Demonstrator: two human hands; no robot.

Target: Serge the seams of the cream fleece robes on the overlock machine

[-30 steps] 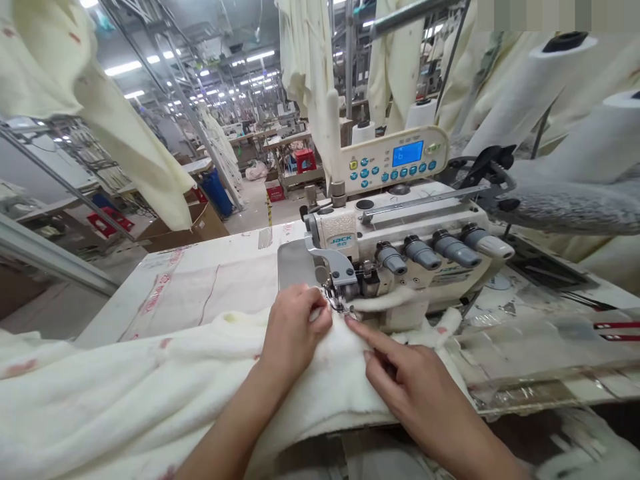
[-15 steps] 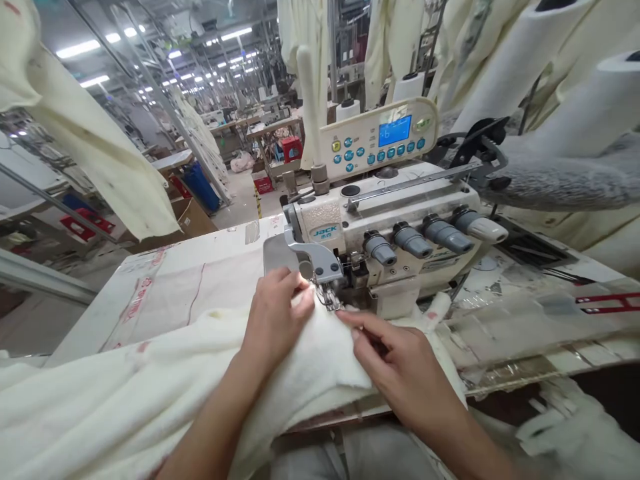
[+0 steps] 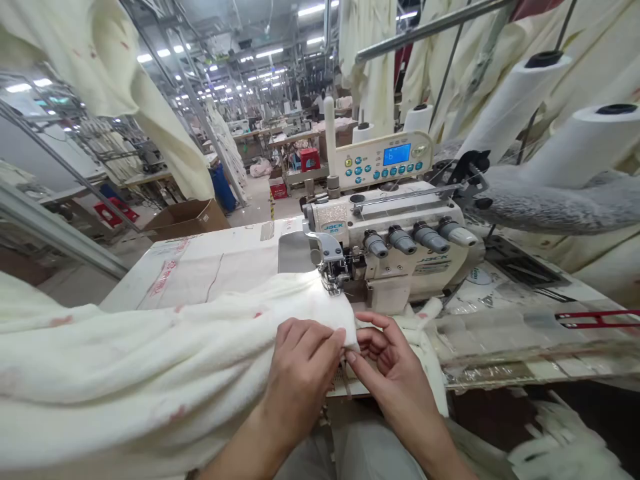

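Cream fleece fabric (image 3: 200,353) with small reddish marks lies across the left of the table, its right end under the presser foot (image 3: 332,283) of a white overlock sewing machine (image 3: 400,207). My left hand (image 3: 307,367) is closed on the fabric near its front corner, knuckles up. Opposite it, my right hand (image 3: 393,373) pinches the same edge between thumb and fingers, its index finger held apart. Both hands are in front of the presser foot, away from it. The fingertips under the fabric edge are hidden.
Red-handled thread snips (image 3: 590,319) lie at the right on the plastic-covered table. White thread cones (image 3: 520,100) stand behind the machine beside its control panel (image 3: 383,160). Cream pieces hang overhead at left. An open cardboard box (image 3: 190,219) sits beyond the table.
Both hands have drawn back from the presser foot toward me. They now hold the fabric's front corner together. The camera view has shifted too.
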